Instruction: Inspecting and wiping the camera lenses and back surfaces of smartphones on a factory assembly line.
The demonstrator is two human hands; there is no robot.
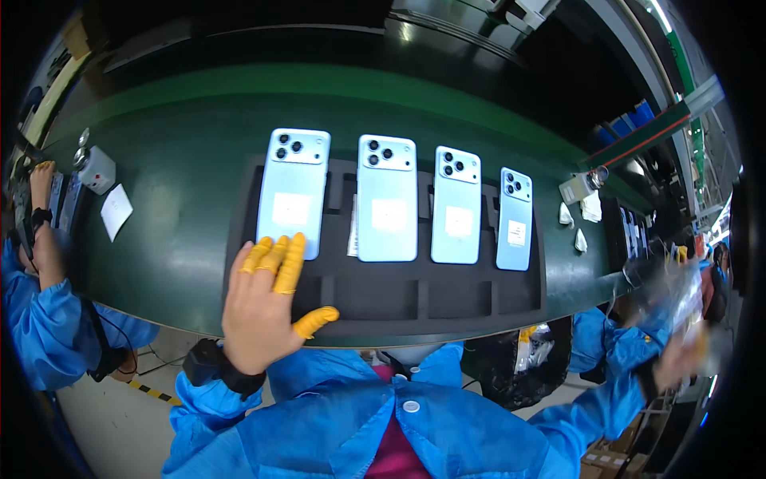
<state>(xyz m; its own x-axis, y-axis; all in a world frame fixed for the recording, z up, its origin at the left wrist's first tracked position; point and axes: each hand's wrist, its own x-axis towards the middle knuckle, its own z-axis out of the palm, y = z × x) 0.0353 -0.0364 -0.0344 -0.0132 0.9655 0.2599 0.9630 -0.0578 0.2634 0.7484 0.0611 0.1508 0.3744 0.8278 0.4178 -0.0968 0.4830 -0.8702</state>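
Several light blue phones lie face down in a row on a black foam tray (371,315), each with a white square label on its back. My left hand (263,307), in yellow finger cots, is open, its fingertips resting on the lower end of the leftmost phone (294,180). To its right lie a second phone (388,239), a third phone (456,247) and, smallest in view, the rightmost phone (514,254). Out at the far right is my right hand (680,359), smeared by motion. Blurred clear plastic (688,299) shows just above it; whether the hand grips it cannot be made out.
On the green bench (175,239) stand a white dispenser bottle (97,172) and a white card (116,212) at left. Another bottle (576,189) and crumpled white wipes (590,207) are at right. A co-worker's arm (49,255) is at left. A black bag-lined bin (499,367) stands below.
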